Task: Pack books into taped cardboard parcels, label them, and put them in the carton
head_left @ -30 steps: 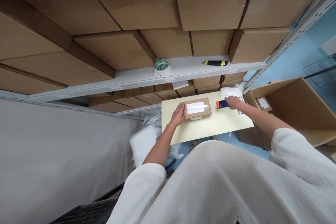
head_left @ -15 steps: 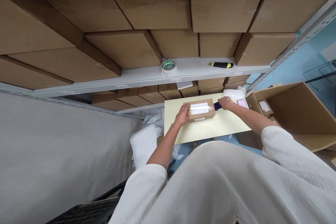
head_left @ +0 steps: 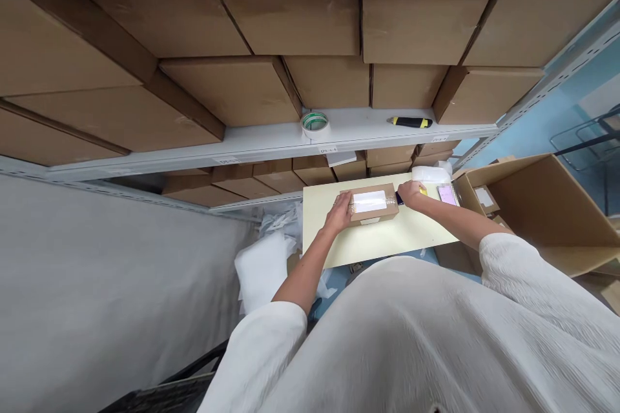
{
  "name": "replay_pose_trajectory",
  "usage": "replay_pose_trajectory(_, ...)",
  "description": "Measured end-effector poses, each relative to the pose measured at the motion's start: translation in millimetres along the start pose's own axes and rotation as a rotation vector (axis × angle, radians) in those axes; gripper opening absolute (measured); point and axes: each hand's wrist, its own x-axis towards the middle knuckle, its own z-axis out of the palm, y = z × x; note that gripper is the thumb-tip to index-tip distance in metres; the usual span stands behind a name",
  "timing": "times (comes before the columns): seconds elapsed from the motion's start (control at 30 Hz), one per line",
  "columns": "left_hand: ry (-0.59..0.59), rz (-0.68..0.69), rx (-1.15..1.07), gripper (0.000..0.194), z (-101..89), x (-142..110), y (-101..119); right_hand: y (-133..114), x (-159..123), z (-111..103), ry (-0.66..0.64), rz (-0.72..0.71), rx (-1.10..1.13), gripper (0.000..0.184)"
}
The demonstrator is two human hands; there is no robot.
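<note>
A small cardboard box (head_left: 393, 201) with a white label on top lies on a pale yellow board. Clear tape runs along its top and over its right end. My left hand (head_left: 340, 210) holds the box at its left end, the fingers laid over the edge. At the right end, my right hand (head_left: 411, 194) is closed around a tape dispenser (head_left: 399, 198), dark blue with a bit of yellow showing. Most of the dispenser is hidden by the hand.
The yellow board (head_left: 349, 248) also bears a phone (head_left: 447, 194) and a white plastic-wrapped pack (head_left: 431, 173). A large open carton (head_left: 557, 206) stands to the right. On the shelf above are a tape roll (head_left: 314, 124), a utility knife (head_left: 411, 122) and several cartons (head_left: 232, 87).
My right hand has turned and shifted slightly at the box's right end, and yellow now shows beside it. The bright glare along the tape has faded. My left hand stays on the box.
</note>
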Motion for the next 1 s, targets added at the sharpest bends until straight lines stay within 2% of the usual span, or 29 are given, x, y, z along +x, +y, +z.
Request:
replay_pose_trajectory(0.33, -0.002, 0.015, 0.027, 0.09, -5.5, -1, 3, -16, -24, -1, 0.076, 0.097, 0.132, 0.053)
replay_pose_trajectory(0.5, 0.005, 0.013, 0.037, 0.092, -6.6, -1, 6, -18, -33, 9, 0.071, 0.131, 0.236, 0.054)
replay_pose_trajectory(0.6, 0.013, 0.009, 0.036, 0.092, -7.1, 0, 7, 4, -37, 23, 0.047, 0.172, 0.303, 0.061)
replay_pose_trajectory(0.7, 0.006, -0.011, 0.045, 0.092, -6.1, 0, 6, 43, -44, 43, 0.064, 0.194, 0.44, 0.062)
replay_pose_trajectory(0.83, 0.001, -0.002, 0.04, 0.091, -3.5, 0, 4, 87, -64, 69, -0.023, 0.248, 0.925, 0.064)
replay_pose_trajectory(0.93, 0.009, 0.015, 0.032, 0.088, -2.5, 0, 1, 100, -85, 74, 0.012, 0.18, 1.245, 0.062)
replay_pose_trajectory(1.0, 0.005, 0.019, 0.035, 0.087, -2.3, 0, 0, 101, -98, 70, 0.062, 0.153, 1.358, 0.056)
